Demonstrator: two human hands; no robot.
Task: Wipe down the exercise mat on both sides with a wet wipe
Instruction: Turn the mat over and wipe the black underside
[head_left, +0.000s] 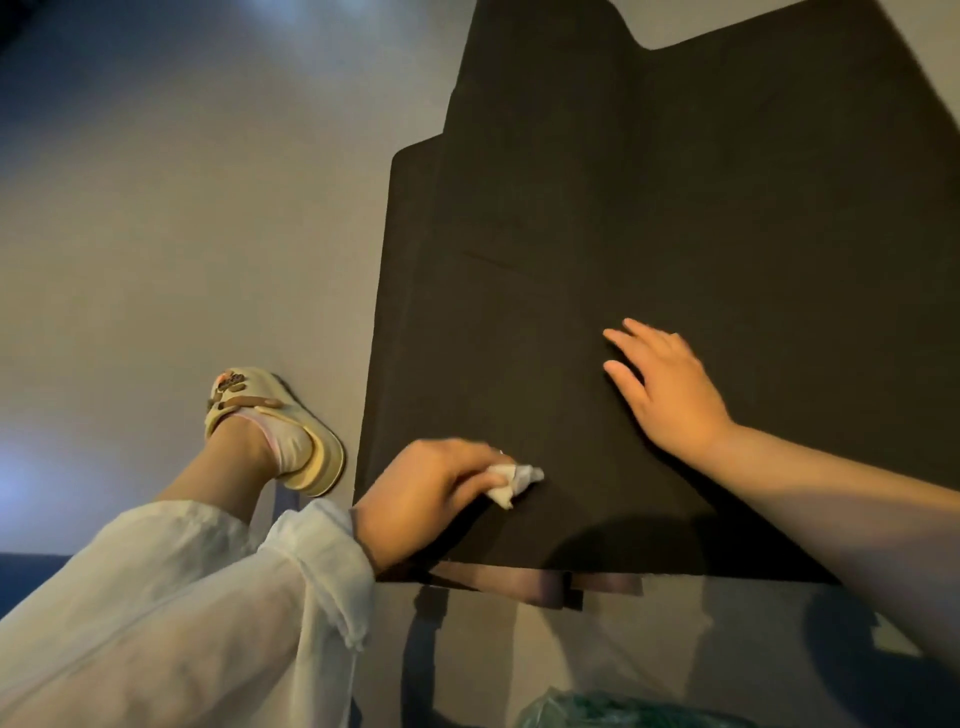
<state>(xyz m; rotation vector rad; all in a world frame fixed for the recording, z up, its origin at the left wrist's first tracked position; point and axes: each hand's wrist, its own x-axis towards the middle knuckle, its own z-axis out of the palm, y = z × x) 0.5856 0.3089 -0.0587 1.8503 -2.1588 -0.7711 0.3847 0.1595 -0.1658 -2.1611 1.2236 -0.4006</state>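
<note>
On black mat (649, 208), seemingly unbranded wipe (511, 480)

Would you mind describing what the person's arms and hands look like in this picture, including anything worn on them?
The left hand comes out of a loose, thin white sleeve with a gathered cuff at the wrist. The right hand and its forearm are bare, with no sleeve in view. No watch or bracelet is visible on either wrist.

It looks like a room in a home. A smooth, pale grey floor (182, 234) carries a flat black foam exercise mat (649, 218) spread out directly on it, and a foot in a cream house slipper with brown straps (270, 415) (worn over a pale pink sock) stands beside the mat's edge.
</note>
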